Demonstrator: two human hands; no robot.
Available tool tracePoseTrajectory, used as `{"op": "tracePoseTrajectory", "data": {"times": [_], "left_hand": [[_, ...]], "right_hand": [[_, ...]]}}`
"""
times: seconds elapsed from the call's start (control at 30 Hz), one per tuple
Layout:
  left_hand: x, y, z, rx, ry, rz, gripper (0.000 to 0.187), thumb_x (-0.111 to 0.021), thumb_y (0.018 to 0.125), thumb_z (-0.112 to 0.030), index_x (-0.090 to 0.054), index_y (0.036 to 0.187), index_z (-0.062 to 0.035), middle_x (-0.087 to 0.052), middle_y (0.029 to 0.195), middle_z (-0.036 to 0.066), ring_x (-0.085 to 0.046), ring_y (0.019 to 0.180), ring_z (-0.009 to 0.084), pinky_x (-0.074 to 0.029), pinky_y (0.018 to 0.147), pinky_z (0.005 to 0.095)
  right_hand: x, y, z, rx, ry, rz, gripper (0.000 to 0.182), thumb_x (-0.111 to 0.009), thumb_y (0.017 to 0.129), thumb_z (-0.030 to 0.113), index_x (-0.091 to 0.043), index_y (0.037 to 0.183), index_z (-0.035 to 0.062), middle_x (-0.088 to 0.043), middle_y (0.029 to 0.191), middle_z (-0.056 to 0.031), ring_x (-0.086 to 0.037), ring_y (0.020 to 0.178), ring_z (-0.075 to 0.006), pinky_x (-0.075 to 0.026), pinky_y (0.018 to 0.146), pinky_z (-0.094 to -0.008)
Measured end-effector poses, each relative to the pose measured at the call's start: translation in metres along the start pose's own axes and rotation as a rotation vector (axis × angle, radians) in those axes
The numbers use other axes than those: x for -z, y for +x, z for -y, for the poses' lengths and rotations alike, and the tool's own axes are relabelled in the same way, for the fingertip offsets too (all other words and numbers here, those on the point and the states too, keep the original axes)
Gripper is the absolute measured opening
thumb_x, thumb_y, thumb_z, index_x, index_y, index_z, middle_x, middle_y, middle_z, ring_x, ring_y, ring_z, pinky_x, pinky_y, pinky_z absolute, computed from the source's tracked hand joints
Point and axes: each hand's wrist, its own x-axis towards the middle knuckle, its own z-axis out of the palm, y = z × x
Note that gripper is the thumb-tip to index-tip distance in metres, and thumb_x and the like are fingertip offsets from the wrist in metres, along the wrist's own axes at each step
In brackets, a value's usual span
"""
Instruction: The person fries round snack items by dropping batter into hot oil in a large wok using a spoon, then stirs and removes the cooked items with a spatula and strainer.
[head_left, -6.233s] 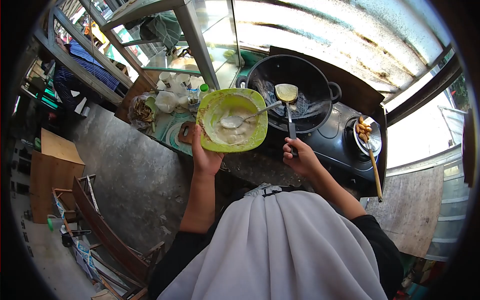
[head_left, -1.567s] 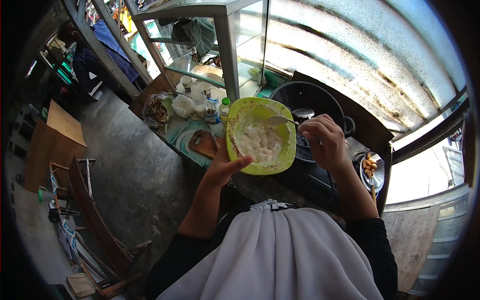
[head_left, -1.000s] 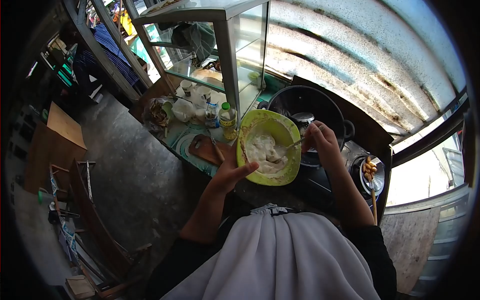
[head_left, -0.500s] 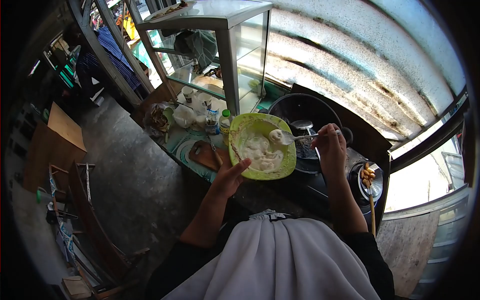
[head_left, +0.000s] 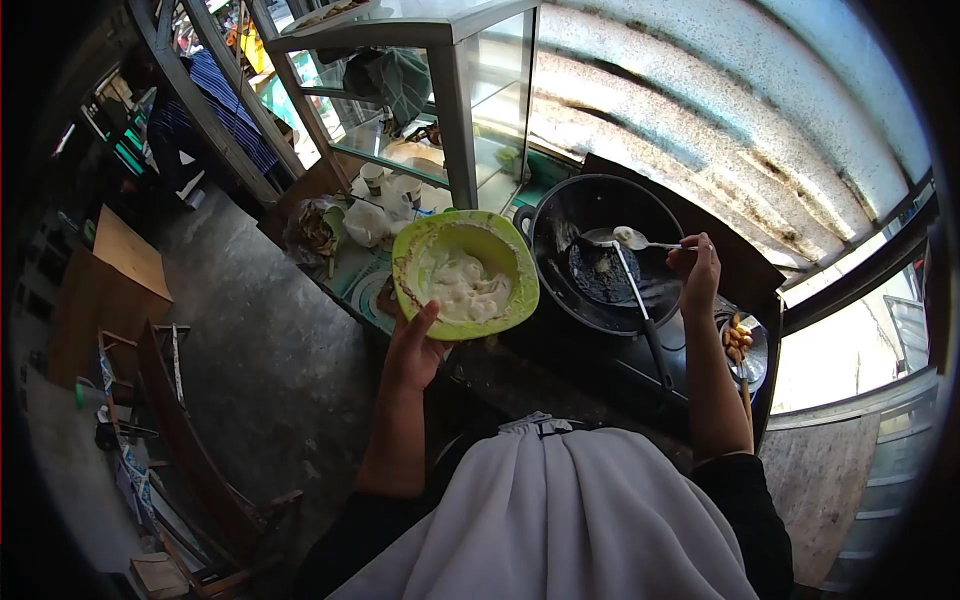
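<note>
1. Plainly, the left hand (head_left: 412, 352) grips the green bowl (head_left: 455, 232) by its near edge, thumb on the rim; the other fingers are hidden beneath it.
2. Pale, thick batter (head_left: 465, 287) lies in the bowl, which is held out to the left of the wok (head_left: 600, 195) and apart from it.
3. The right hand (head_left: 698, 275) has its fingers closed on the spoon (head_left: 660, 244), covering the end of the handle. A lump of batter sits in the spoon's bowl, above the wok.
4. Below the spoon, a spatula (head_left: 632, 283) leans across the wok's near rim, black handle outward; its blade is hard to make out against the dark interior.
5. To the right, brown pieces (head_left: 738, 340) rest at a metal dish, with a wooden handle (head_left: 746, 392) running toward the person, partly covered by the right forearm.
6. Behind the green bowl, only a sliver of the cutting board (head_left: 386, 298) shows.
7. Marks on the paper cups (head_left: 372, 178) near the glass case (head_left: 460, 130) are too small to read.
8. At far left, posts cut across a person in striped clothing (head_left: 230, 105), and shadow obscures the rest.
</note>
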Motion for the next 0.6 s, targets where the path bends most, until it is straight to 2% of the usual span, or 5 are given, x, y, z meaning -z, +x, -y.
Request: {"op": "tracePoseTrajectory", "data": {"times": [0.23,0.33,0.37,0.5,0.6], "left_hand": [[0.029,-0.009,-0.012,-0.084,0.108,-0.098,0.061,-0.059,0.089,-0.027,-0.03,0.138,-0.0036,-0.045,0.132,0.016,-0.052,0.117,0.0292,-0.054,0.087,0.041],[0.035,-0.01,-0.012,-0.085,0.109,-0.101,0.06,-0.058,0.09,-0.028,-0.03,0.138,-0.0036,-0.046,0.132,0.016,-0.053,0.116,0.0295,-0.054,0.086,0.0408],[0.036,-0.011,-0.011,-0.085,0.109,-0.101,0.06,-0.057,0.09,-0.028,-0.03,0.138,-0.0035,-0.046,0.132,0.016,-0.053,0.116,0.0295,-0.054,0.086,0.0406],[0.031,-0.015,-0.012,-0.066,0.036,-0.147,0.06,-0.061,0.088,-0.021,-0.032,0.137,-0.0027,-0.047,0.129,0.014,-0.054,0.115,0.0258,-0.054,0.083,0.0376],[0.03,-0.016,-0.011,-0.065,0.044,-0.128,0.06,-0.062,0.088,-0.021,-0.032,0.137,-0.0026,-0.048,0.129,0.013,-0.053,0.115,0.0256,-0.054,0.083,0.0376]], "right_hand": [[0.037,0.012,-0.066,0.087,-0.631,-0.087,0.032,-0.042,0.097,0.028,-0.058,0.086,0.0024,-0.063,0.067,-0.0086,-0.063,0.062,-0.0166,-0.05,0.06,-0.0293],[0.034,0.009,-0.075,0.195,-0.896,0.05,0.029,-0.043,0.096,0.025,-0.058,0.088,0.0018,-0.063,0.068,-0.0109,-0.065,0.064,-0.0206,-0.048,0.06,-0.0323],[0.034,0.009,-0.078,0.201,-0.957,0.096,0.028,-0.042,0.096,0.024,-0.058,0.091,0.0018,-0.064,0.072,-0.0153,-0.065,0.069,-0.0303,-0.048,0.062,-0.0384],[0.031,0.01,-0.08,0.259,-1.151,0.196,0.029,-0.042,0.096,0.026,-0.058,0.091,0.0025,-0.063,0.077,-0.0198,-0.061,0.078,-0.0402,-0.047,0.066,-0.0472],[0.032,0.01,-0.079,0.285,-1.152,0.227,0.029,-0.043,0.096,0.026,-0.058,0.09,0.0026,-0.063,0.077,-0.0197,-0.062,0.077,-0.0398,-0.047,0.066,-0.0471]]}}
